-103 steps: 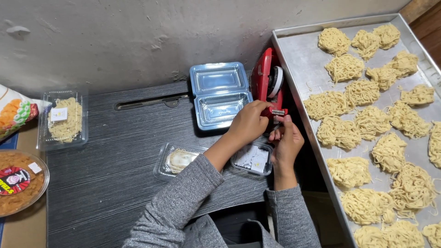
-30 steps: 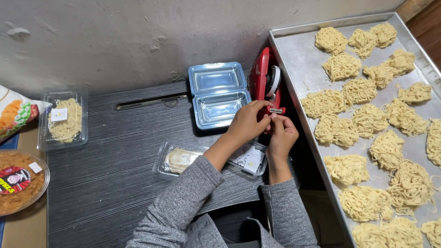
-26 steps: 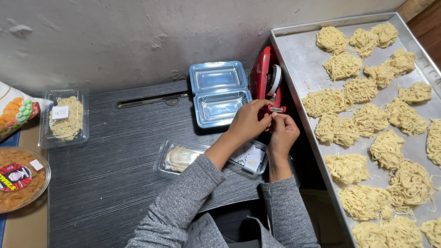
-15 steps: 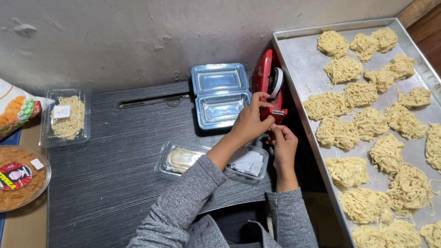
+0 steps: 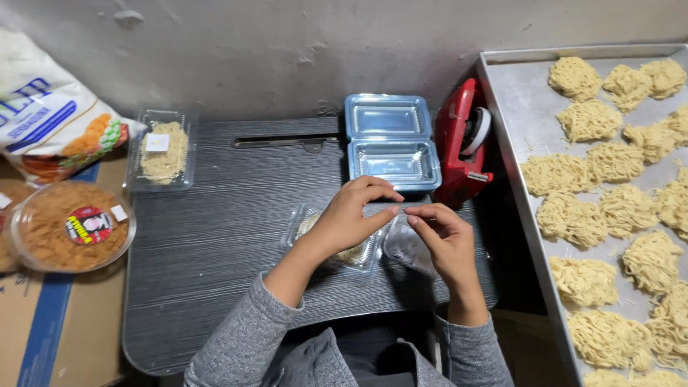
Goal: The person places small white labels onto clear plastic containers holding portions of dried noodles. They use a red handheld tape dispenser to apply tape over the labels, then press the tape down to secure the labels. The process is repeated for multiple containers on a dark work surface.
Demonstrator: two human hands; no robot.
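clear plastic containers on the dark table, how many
3. One filled clear rectangular plastic container sits at the table's back left, one empty open clear hinged container stands beside the red tape dispenser, and one filled clear container lies partly hidden under the hands.

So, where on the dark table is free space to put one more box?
The dark grey ridged table is bare between the closed clear noodle box and the left hand. It is crowded around the open blue plastic box and red tape dispenser.
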